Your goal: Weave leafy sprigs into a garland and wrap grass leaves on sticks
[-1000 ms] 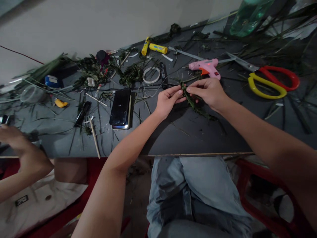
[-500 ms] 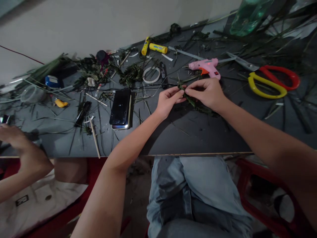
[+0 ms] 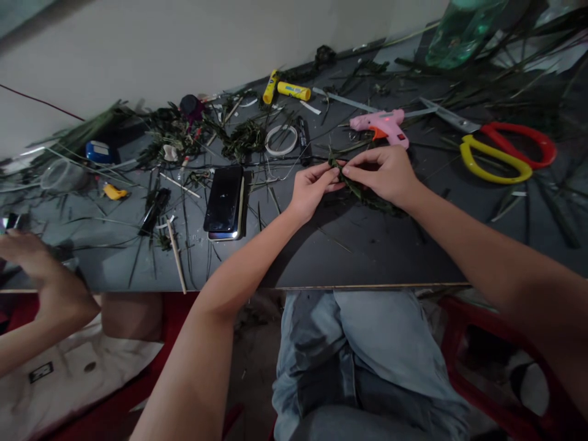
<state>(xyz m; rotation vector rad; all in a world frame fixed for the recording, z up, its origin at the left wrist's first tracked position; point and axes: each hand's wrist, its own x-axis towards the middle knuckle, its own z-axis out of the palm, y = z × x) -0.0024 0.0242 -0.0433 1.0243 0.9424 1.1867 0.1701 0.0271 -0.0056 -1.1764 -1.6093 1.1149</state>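
My left hand (image 3: 312, 190) and my right hand (image 3: 383, 174) meet over the middle of the dark table (image 3: 367, 251). Both pinch a dark green woven leaf piece (image 3: 362, 193), which runs from my fingertips back under my right palm. The fingertips of both hands are pressed together at its left end. A pink glue gun (image 3: 381, 124) lies just beyond my right hand with a small red light on. Large scissors with red and yellow handles (image 3: 500, 150) lie to the right.
A dark phone (image 3: 223, 201) lies left of my left hand. Behind it are a white tape ring (image 3: 280, 139), yellow glue sticks (image 3: 285, 89), leaf scraps and thin sticks. A green bottle (image 3: 459, 30) stands far right. Another person's hand (image 3: 37, 269) is at the left edge.
My right hand has slid slightly left and closer over the leaf piece, hiding more of it. My left hand stays almost still.
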